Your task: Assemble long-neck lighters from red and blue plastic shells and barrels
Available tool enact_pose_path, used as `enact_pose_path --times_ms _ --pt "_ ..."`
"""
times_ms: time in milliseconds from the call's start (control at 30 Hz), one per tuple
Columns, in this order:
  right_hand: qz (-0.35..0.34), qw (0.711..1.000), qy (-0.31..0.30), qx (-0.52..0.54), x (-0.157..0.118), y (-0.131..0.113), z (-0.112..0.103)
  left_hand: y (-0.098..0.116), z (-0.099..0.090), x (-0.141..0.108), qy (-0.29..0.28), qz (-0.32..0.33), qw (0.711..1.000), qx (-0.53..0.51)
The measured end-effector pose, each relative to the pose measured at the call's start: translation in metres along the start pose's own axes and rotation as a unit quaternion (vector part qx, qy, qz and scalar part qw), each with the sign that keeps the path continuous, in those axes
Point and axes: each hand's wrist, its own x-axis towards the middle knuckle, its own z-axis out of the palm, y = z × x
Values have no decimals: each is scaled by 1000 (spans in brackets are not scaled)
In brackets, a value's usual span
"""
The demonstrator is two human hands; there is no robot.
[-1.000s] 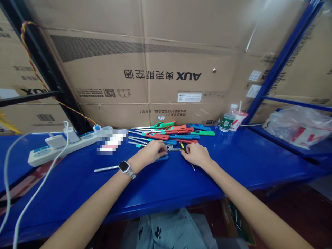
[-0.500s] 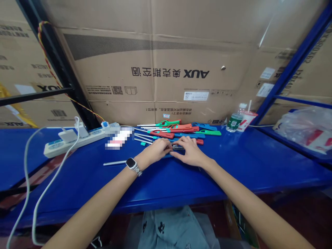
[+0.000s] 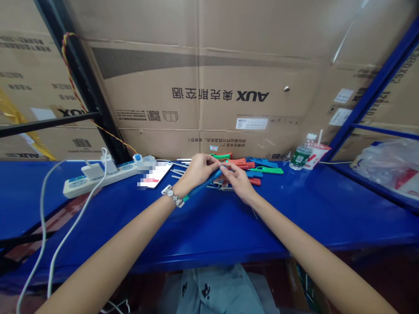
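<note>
My left hand (image 3: 200, 169) is closed around a blue long-nosed lighter (image 3: 203, 186), raised a little above the table and slanting down toward my left wrist. A teal part shows at its lower end by the watch. My right hand (image 3: 236, 178) has its thumb and fingers pinched at the lighter's upper end, fingertips meeting those of the left. Whether a small part sits between the fingertips is too small to tell. Below the hands lie small metal parts (image 3: 225, 189). Behind them is a pile of red, blue and green lighters, including a green lighter (image 3: 267, 170).
A white power strip (image 3: 77, 188) with plugs and cables runs along the left, beside a phone (image 3: 159, 175). At back right stand a water bottle (image 3: 298, 158) and a paper cup (image 3: 317, 155) with a straw. Large cardboard boxes (image 3: 216, 65) wall off the back of the blue table (image 3: 209, 235).
Both hands have risen slightly from the tabletop, lifting the blue lighter, which now tilts. My left wrist has turned. The view has shifted a little to the left.
</note>
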Motion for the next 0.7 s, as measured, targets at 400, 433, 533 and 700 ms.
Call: enact_pose_path --times_ms 400,433,533,700 --pt "48 996 56 53 13 11 33 -44 2 -11 47 -34 989 -137" --pt "55 996 56 53 13 14 34 -50 3 -16 55 -24 992 -115" --pt "71 995 49 54 10 20 38 -61 0 -31 63 69 995 32" --pt "74 995 27 57 3 25 40 -58 -4 -44 -34 161 962 218"
